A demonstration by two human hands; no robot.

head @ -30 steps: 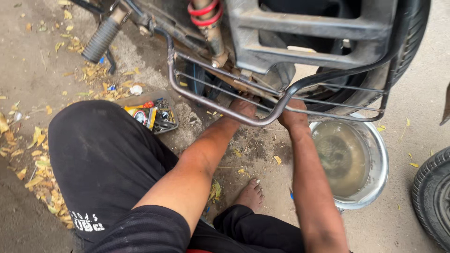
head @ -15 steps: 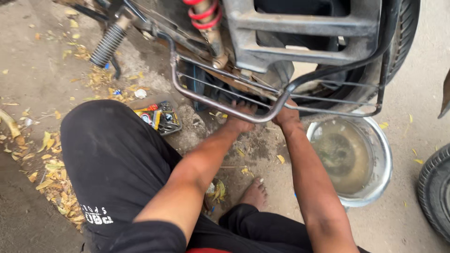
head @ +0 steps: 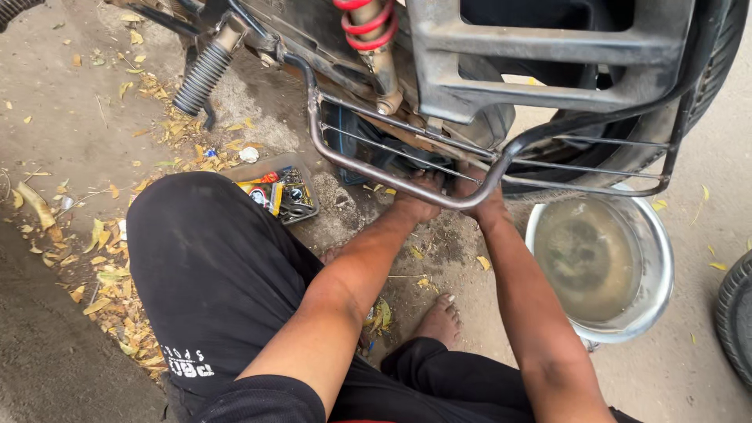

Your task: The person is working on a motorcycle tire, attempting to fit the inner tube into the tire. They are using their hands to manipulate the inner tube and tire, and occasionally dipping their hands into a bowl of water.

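I squat beside a motorcycle [head: 548,70] and reach both arms under its bent metal guard rail [head: 407,184]. My left hand [head: 417,197] goes in behind the rail toward the rear wheel [head: 627,153]; its fingers are hidden by the rail and frame. Just to its right, my right hand [head: 479,197] also goes under the rail, fingers out of sight. What either hand touches or holds cannot be seen. A red coil spring [head: 364,19] of the shock absorber stands above them.
A steel basin [head: 654,262] of murky water sits on the ground to the right. A small open box of tools and bits [head: 280,190] lies by my left knee. A ribbed footpeg [head: 202,78] sticks out at upper left. Another tyre [head: 736,317] shows at the right edge. Dry leaves litter the ground.
The view has drifted a little, putting the motorcycle and basin slightly further right. Both hands stay under the guard rail in much the same place.
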